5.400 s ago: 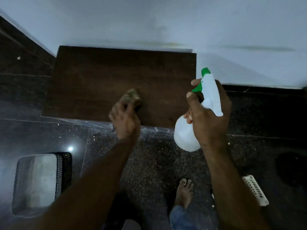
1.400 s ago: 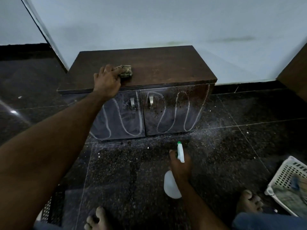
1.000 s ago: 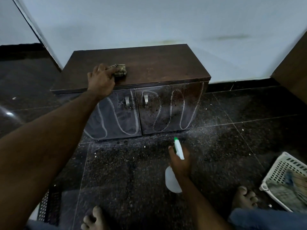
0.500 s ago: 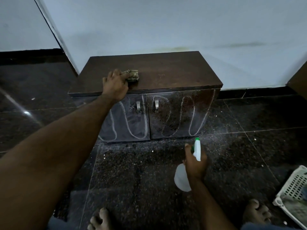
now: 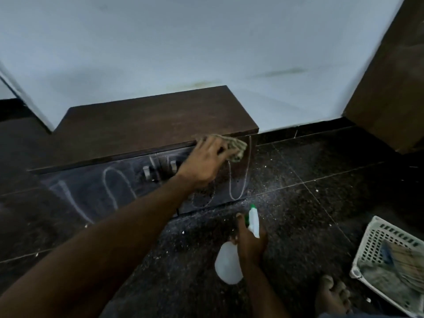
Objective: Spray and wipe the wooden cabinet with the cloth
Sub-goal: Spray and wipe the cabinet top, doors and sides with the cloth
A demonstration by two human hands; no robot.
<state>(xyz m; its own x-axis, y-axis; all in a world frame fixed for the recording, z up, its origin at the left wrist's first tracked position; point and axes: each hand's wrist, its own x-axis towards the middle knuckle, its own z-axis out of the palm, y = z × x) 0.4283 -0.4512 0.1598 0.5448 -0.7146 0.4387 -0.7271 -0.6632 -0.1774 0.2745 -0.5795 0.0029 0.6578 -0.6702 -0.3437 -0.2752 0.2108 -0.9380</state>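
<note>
Now at the cabinet, low against the wall. My left hand has the cloth at the front edge of the top, near its right front corner, fingers reaching forward over the cloth and holding it there; whether they curl round it or just press I cannot tell, the view is blurred. Cloth hangs partly over the edge onto the right door, I judge so I can take the lip and then the door face, where white squiggled marks show.

My right hand is wrapped round the neck of the spray bottle, held low over the floor, well clear of the cabinet, nozzle toward the doors. Kept ready rather than set down, probably so I can spray again without reaching.

Basket on the floor to my right, something inside, unclear what. Doors look undone yet.
</note>
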